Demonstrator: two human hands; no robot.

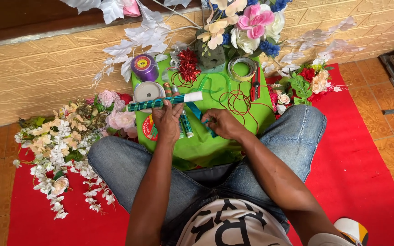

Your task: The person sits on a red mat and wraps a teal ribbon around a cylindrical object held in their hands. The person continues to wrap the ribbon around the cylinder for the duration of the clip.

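I sit cross-legged with a bright green cloth (206,143) in front of my knees. My left hand (167,119) grips a stick (160,103) wrapped in green and white spiral ribbon, its right end white. My right hand (222,124) pinches a teal ribbon (193,110) that runs up toward the stick. Two more wrapped sticks (185,125) lie on the cloth under my hands.
On the cloth lie a purple ribbon spool (144,67), a white spool (147,91), a red bow (189,64), a tape roll (242,68), red-handled pliers (255,84) and dark red wire (238,101). Artificial flowers (64,136) flank me on a red mat (356,159); a bouquet (245,25) leans on the wall.
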